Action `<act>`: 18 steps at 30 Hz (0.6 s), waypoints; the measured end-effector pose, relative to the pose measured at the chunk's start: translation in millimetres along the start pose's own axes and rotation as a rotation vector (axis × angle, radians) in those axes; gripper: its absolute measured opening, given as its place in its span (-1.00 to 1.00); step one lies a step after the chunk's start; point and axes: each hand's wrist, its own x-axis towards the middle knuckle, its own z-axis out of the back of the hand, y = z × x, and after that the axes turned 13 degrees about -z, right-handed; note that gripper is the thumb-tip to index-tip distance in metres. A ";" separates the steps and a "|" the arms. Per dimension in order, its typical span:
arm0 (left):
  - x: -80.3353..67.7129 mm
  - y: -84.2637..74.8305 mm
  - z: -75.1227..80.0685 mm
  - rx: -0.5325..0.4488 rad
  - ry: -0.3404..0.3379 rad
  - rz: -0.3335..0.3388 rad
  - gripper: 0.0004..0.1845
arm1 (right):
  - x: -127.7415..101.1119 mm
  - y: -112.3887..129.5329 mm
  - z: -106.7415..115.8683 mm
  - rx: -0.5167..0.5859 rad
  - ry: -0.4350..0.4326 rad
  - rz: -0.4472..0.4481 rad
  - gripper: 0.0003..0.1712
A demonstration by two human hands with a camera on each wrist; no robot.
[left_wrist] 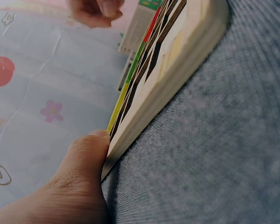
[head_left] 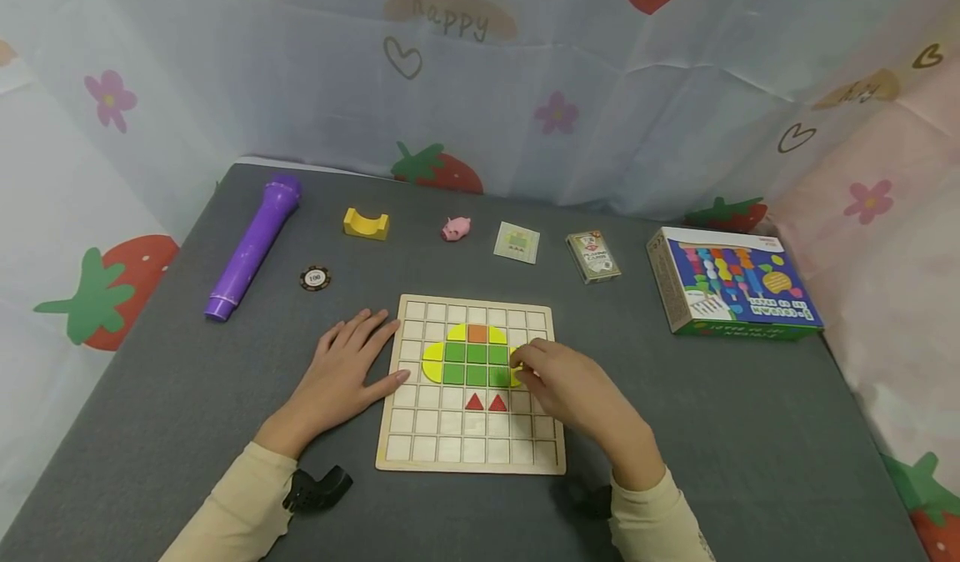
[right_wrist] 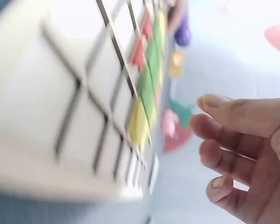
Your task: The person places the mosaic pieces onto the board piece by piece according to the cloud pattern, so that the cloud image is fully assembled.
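Observation:
A wooden grid board (head_left: 427, 446) lies on the grey table. It bears green squares (head_left: 476, 352), an orange square (head_left: 477, 333), rounded yellow pieces (head_left: 432, 363) and two red triangles (head_left: 474, 403). My left hand (head_left: 337, 378) rests flat with fingers spread; its thumb (left_wrist: 86, 151) touches the board's left side. Above the right part of the board hovers my right hand (head_left: 570, 385), beside the right-hand yellow pieces (right_wrist: 139, 123). Its fingers (right_wrist: 238, 158) are loosely bent, thumb near the index finger, and nothing shows between them in the right wrist view.
Behind the board stand a purple microphone (head_left: 255, 245), a poker chip (head_left: 315, 278), a yellow arch block (head_left: 366, 225), a pink pig (head_left: 455, 228), a pattern card (head_left: 517, 243) and a playing-card box (head_left: 593, 256). A blue-and-green game box (head_left: 735, 283) lies far right.

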 end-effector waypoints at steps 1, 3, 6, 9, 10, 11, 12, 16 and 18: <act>0.0 0.0 0.0 0.000 0.000 -0.001 -0.19 | -2.5 -5.0 3.7 0.003 0.006 -0.036 -0.83; -0.2 0.0 -0.2 0.001 0.001 -0.001 -0.19 | -8.0 -16.4 9.3 0.007 0.020 -0.097 -0.81; -0.3 0.1 -0.3 0.001 0.001 0.001 -0.19 | -17.9 -34.5 14.1 0.022 0.057 -0.189 -0.76; -0.2 0.3 -0.5 0.001 0.003 0.003 -0.19 | -27.1 -50.1 15.4 0.031 0.113 -0.281 -0.71; -0.2 0.5 -0.8 0.002 0.004 0.003 -0.19 | -29.8 -54.2 15.2 0.035 0.138 -0.312 -0.69; -0.3 0.6 -1.2 0.004 0.005 0.003 -0.19 | -32.2 -57.6 14.8 0.042 0.163 -0.340 -0.68; -0.3 0.8 -1.4 0.005 0.006 0.003 -0.19 | -34.5 -60.5 13.9 0.050 0.184 -0.361 -0.67; -0.5 1.3 -1.9 0.006 0.008 0.003 -0.19 | -40.3 -66.7 8.2 0.091 0.225 -0.384 -0.68; -0.5 1.3 -1.7 0.004 0.005 0.004 -0.19 | -41.4 -68.0 5.1 0.098 0.215 -0.368 -0.69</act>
